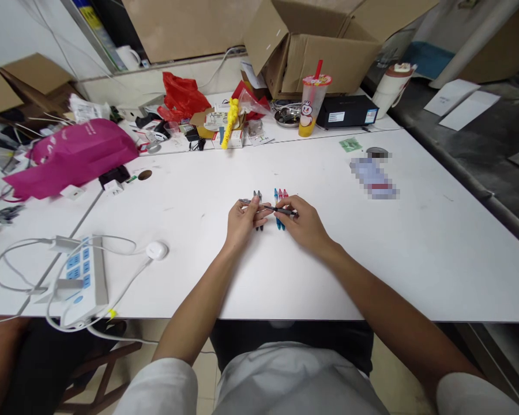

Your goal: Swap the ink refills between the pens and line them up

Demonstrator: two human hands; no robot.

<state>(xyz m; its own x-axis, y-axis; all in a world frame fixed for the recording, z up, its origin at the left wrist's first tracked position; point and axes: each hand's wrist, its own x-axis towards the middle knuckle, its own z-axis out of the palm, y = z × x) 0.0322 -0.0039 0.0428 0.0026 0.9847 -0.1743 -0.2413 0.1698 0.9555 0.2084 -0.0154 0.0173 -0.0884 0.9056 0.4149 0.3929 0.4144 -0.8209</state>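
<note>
Over the white table (294, 276), my left hand (243, 220) pinches the clear barrel of a pen (244, 202). My right hand (301, 219) is closed on a dark pen part (287, 211), whose thin tip points left and meets the barrel's end near my left fingertips. Whether the two are joined cannot be made out. Beneath my left hand lie dark pens (260, 227), partly covered. Blue pens (276, 193) and red pens (282, 193) lie side by side by my right hand, which hides their middles.
A power strip (89, 271) with white cables sits at the left, near a pink bag (82, 153). Along the back are a yellow toy (230, 122), a drink cup (310, 106) and a cardboard box (324, 63). A blurred item (372, 177) lies at the right.
</note>
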